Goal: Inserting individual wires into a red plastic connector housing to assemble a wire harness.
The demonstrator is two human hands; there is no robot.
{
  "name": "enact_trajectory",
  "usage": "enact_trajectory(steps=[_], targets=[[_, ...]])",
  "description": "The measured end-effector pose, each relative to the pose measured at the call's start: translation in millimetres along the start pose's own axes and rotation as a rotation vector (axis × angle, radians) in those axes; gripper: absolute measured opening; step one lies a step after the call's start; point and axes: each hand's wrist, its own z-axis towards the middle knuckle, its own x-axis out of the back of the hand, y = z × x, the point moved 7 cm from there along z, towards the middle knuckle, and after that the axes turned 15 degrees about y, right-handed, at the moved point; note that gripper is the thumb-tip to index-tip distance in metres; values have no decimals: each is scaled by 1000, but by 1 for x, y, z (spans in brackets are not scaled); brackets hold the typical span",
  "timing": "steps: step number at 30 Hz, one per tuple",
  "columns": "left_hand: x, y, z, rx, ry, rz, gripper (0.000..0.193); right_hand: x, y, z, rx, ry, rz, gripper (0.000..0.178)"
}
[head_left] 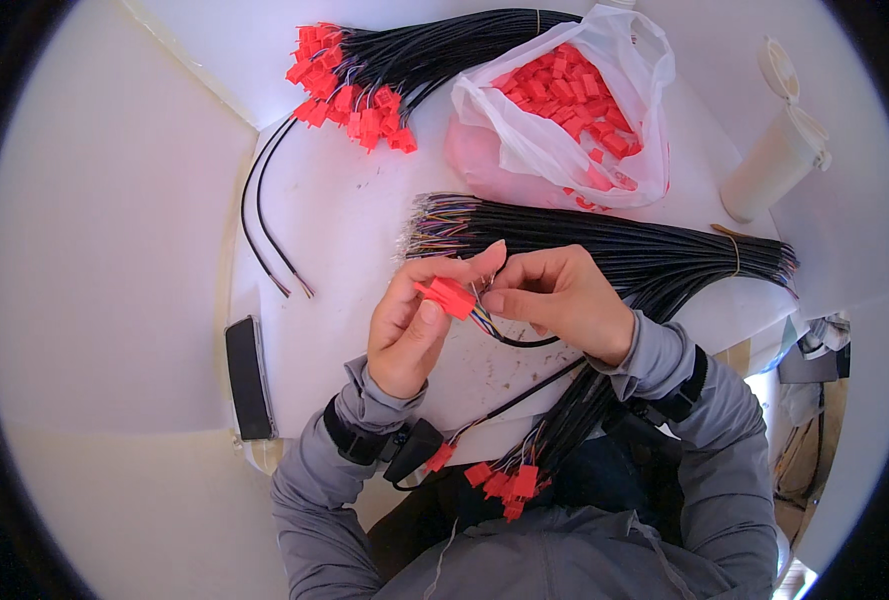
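Note:
My left hand (402, 330) pinches a red plastic connector housing (448, 297) between thumb and fingers. Several thin coloured wires (482, 319) run out of the housing and join a black cable (526, 344) that curves away beneath my right hand (576, 300). The right thumb and forefinger are closed on a loose thin wire close beside the housing; its tip is too small to make out. Just beyond both hands lies a bundle of black cables (604, 235) with bare wire ends at its left.
At the back, finished-looking cables (434, 45) end in red housings (349, 95). A white plastic bag (484, 125) holds loose red housings. A lidded beige container (769, 165) stands right, a phone-like black object (249, 378) left. More cables with red housings (509, 485) hang over my lap.

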Motion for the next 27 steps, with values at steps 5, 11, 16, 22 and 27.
enact_trajectory(steps=[5,11,16,22,27], targets=[[-3,-1,-1,12,-60,-5,37,-2,8,-1,-40,-31,-14,12],[5,9,4,-107,58,30,34,0,3,1,-70,-7,260,12],[7,7,5,-83,123,29,31,3,6,3,-103,27,333,14],[9,3,5,41,105,-55,26,1,8,1,-105,16,360,15],[8,-4,3,86,39,-177,17,-9,10,-2,-93,-93,146,14]])
